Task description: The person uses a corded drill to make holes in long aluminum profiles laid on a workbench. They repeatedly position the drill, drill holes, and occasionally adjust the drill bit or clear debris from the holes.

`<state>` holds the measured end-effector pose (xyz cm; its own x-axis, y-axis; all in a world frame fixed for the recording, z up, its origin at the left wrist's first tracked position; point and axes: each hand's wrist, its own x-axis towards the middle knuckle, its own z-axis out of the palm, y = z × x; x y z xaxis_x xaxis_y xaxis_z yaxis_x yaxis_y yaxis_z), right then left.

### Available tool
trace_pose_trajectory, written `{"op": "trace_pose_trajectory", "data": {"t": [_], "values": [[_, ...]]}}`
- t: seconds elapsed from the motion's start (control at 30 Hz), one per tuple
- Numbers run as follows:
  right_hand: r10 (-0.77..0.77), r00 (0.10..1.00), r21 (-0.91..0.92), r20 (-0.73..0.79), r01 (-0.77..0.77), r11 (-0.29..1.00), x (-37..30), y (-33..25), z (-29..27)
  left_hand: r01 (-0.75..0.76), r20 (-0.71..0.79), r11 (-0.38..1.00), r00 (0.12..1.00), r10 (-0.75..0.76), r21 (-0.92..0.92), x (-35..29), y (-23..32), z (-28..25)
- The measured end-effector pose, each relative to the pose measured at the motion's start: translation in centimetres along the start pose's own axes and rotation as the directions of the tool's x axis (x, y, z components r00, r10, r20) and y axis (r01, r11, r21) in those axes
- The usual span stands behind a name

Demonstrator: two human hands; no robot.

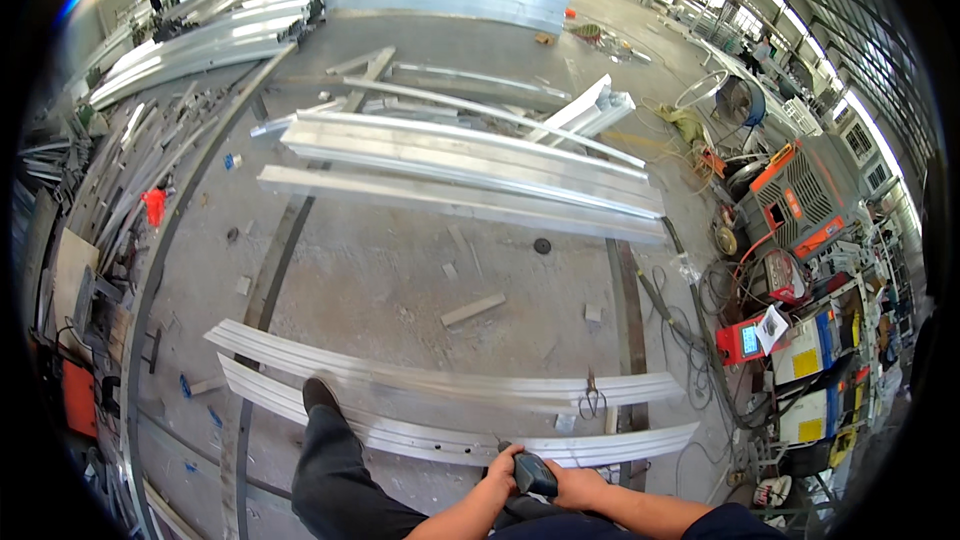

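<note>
We are gripping a dark power drill (537,476) in both hands, the left hand (504,470) curled around its front and the right hand (580,488) wrapped about its rear. We are pointing it toward the nearer metal strip (605,450), between the two dark rails (627,325) carrying that strip, while our shoe (320,396) is covering part of it toward the left rail.

A dark power drill (536,477) is held near a silvery ridged profile (400,437) laid across dark rails (266,285).
</note>
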<state>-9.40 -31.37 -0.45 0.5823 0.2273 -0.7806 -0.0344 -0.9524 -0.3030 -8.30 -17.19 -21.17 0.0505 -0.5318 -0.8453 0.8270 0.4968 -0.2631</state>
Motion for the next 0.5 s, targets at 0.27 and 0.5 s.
{"op": "trace_pose_trajectory", "data": {"t": [0.27,0.5], "values": [[0.108,0.99,-0.089,0.092,-0.1,0.991,0.5,-1.2,-1.3,-0.006,-0.016,0.995,1.0,0.005,-0.101,-0.5,-1.9,0.3],[0.12,0.987,-0.125,0.105,-0.107,0.986,1.6,-2.0,0.6,-0.037,-0.129,0.982,0.992,0.013,-0.188,-3.0,-1.9,0.0]]}}
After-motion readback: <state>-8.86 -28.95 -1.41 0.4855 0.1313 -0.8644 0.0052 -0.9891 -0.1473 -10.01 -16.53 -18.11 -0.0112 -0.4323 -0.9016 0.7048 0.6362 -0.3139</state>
